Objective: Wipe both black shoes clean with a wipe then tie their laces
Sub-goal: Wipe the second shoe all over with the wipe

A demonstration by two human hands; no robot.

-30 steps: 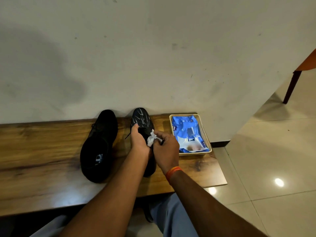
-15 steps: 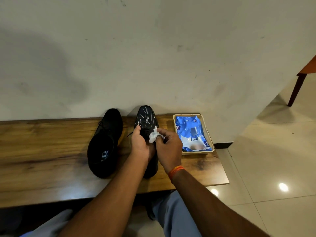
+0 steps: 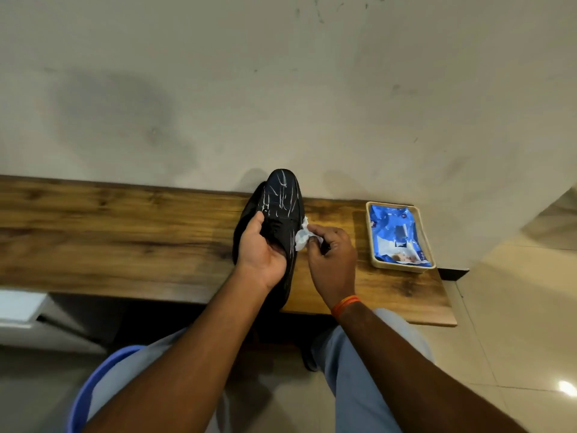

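A black shoe (image 3: 282, 198) streaked with white marks is lifted off the wooden bench (image 3: 125, 232), toe pointing at the wall. My left hand (image 3: 260, 251) grips it around the middle from the left. My right hand (image 3: 331, 254) pinches a crumpled white wipe (image 3: 302, 237) against the shoe's right side. The second black shoe (image 3: 246, 214) lies behind the held one, with only a dark sliver showing at its left edge.
A cream tray (image 3: 402, 267) holding a blue wipes packet (image 3: 396, 237) sits at the bench's right end. A pale wall rises right behind the bench. Tiled floor lies to the right. My knees in light blue trousers are below the bench edge.
My left hand has raised and tilted the streaked shoe, which now covers most of the other shoe. My right hand and the wipe shifted from the top to the shoe's right side. The camera tipped down.
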